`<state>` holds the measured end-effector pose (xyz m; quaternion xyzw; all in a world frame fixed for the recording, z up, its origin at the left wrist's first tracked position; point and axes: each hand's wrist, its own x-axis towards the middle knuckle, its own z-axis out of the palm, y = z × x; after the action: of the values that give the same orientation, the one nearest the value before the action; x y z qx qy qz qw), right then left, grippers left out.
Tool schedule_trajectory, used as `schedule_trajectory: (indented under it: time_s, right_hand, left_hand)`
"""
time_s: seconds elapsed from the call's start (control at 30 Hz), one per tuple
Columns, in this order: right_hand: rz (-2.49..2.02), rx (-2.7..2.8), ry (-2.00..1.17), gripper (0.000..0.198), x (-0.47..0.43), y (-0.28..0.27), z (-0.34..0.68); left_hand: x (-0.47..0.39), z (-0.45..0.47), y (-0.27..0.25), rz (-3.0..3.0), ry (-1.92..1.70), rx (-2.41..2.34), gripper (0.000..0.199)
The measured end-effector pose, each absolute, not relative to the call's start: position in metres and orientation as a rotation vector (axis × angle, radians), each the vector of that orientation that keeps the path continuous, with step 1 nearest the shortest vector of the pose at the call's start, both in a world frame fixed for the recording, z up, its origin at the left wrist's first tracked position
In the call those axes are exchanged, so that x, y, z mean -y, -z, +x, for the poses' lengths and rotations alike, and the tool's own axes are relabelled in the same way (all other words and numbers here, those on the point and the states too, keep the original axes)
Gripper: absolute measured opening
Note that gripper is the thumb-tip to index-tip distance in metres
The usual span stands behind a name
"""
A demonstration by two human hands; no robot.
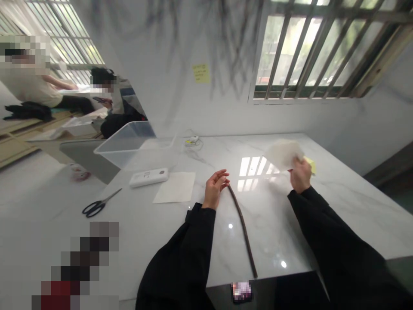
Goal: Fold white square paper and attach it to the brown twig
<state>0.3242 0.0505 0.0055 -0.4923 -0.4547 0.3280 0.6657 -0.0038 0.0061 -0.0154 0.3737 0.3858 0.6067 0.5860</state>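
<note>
A slender, dark brown stick point(242, 224), gently curved and matt, lies on the bench point(348, 189), its near end at the front edge and its far end at the fingertips of the left hand point(214, 189). The bench top is white, glossy and faintly grey-veined, and mirrors the barred window point(290, 56) set in the white wall point(167, 103) along its back edge. A yellow note point(201, 73) with handwriting is stuck to that wall.

The left hand has its fingers loosely bent; whether they pinch the stick, I cannot tell. The right hand point(300, 174), towards the bench's right edge, grips a thin, pale sheet point(282, 151), blurred, with a yellow pad point(312, 165) just beside it.

Left of the left hand lies a flat, cream-coloured paper point(176, 188), next to a white oblong case point(149, 177) with rounded ends. Behind these, towards the back edge, stand a clear plastic bin point(121, 148) and a small white item with a thin cable point(192, 140). Black-handled scissors point(102, 202) lie farther left. Beyond the bench, at the room's far left, two people point(29, 86) sit near another barred window point(72, 34).
</note>
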Motion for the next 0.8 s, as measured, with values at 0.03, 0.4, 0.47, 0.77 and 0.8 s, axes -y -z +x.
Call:
schedule_trajectory:
  time_s: [0.03, 0.4, 0.47, 0.77, 0.8]
  right_hand:
    - [-1.139, 0.987, -0.554, 0.055, -0.054, -0.011, 0.342]
    - [-2.100, 2.035, -0.095, 0.078, -0.082, 0.062, 0.418]
    - [-2.029, 1.964, 0.055, 0.079, -0.080, 0.065, 0.417]
    - [-1.533, 1.911, 0.144, 0.039, -0.054, 0.047, 0.375]
    - [-1.486, 1.938, 0.088, 0.036, -0.050, 0.046, 0.365]
  left_hand:
    - [-0.006, -0.004, 0.014, 0.858, -1.422, -0.904, 0.043]
    - [-0.008, -0.001, 0.013, 0.867, -1.416, -0.944, 0.039]
    - [-0.009, 0.000, 0.015, 0.885, -1.414, -0.947, 0.039]
    - [-0.013, 0.007, 0.027, 1.043, -1.419, -0.986, 0.034]
    - [-0.014, 0.007, 0.027, 1.059, -1.417, -1.000, 0.033]
